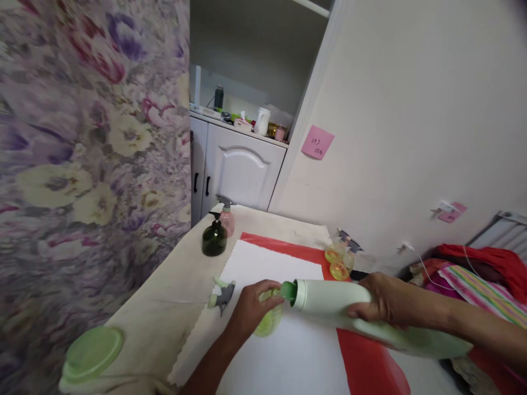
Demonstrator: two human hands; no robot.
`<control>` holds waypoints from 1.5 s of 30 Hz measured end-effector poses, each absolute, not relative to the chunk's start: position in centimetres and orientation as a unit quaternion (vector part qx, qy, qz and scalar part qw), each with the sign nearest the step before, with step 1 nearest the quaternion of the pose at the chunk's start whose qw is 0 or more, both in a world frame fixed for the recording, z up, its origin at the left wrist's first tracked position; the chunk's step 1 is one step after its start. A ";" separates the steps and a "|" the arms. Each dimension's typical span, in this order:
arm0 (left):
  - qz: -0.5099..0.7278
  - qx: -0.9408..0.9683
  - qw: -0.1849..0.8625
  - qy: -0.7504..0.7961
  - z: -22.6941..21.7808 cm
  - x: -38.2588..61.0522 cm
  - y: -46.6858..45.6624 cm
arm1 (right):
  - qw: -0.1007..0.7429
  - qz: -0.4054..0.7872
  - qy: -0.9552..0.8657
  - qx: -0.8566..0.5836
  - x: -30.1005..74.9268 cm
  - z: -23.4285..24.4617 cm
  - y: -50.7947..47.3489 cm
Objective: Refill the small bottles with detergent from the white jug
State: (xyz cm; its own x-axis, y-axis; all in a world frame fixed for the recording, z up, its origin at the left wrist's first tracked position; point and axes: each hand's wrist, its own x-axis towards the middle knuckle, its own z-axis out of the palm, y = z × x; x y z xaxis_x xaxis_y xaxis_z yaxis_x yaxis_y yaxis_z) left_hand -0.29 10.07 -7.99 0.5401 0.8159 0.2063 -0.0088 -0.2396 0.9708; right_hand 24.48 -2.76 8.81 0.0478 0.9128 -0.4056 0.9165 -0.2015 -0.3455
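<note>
Green lid [93, 351] lies near left. Left hand [252, 307] clasps small yellow-green bottle [269, 325]; right hand [385, 304] grips big pale-green bottle [329, 299], tipped level, spout at its mouth.

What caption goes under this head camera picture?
The right hand tips a big pale green bottle toward the small yellow-green bottle held by the left hand on a white cloth.

A large pale green bottle [329, 299] is tipped almost flat in the right hand [382, 304] — its darker green spout meets the mouth of a small, clear yellow-green bottle [269, 323], gripped by the left hand [253, 307] over a white cloth [267, 263].
</note>
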 end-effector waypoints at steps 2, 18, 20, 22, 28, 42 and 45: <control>0.382 0.690 0.541 0.291 -7.9 -0.3 10.1 | 0.006 -0.283 0.623 0.729 24.4 8.9 -2.7; 0.373 0.702 0.539 0.279 -7.6 -0.3 10.2 | 0.006 -0.270 0.637 0.722 24.2 9.4 -2.9; 0.374 0.702 0.537 0.279 -7.6 -0.2 10.2 | 0.007 -0.276 0.633 0.723 24.1 9.5 -3.0; 0.374 0.702 0.537 0.280 -7.6 -0.2 10.2 | 0.010 -0.285 0.628 0.725 24.1 9.5 -2.9; 0.376 0.698 0.540 0.282 -7.7 -0.2 10.1 | 0.012 -0.295 0.628 0.720 24.1 9.5 -2.8; 0.380 0.699 0.535 0.284 -7.9 -0.2 10.2 | 0.009 -0.299 0.615 0.730 24.0 9.6 -2.8; 0.379 0.698 0.537 0.285 -7.9 -0.1 10.2 | 0.019 -0.290 0.619 0.730 24.2 9.6 -2.8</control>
State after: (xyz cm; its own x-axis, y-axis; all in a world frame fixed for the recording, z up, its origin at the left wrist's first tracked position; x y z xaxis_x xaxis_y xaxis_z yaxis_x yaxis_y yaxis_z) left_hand -0.12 10.23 -7.90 0.5503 0.8049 0.2220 -0.0079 -0.2608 0.9653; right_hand 24.17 -2.81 9.62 0.0664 0.8926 -0.4460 0.9142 -0.2335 -0.3311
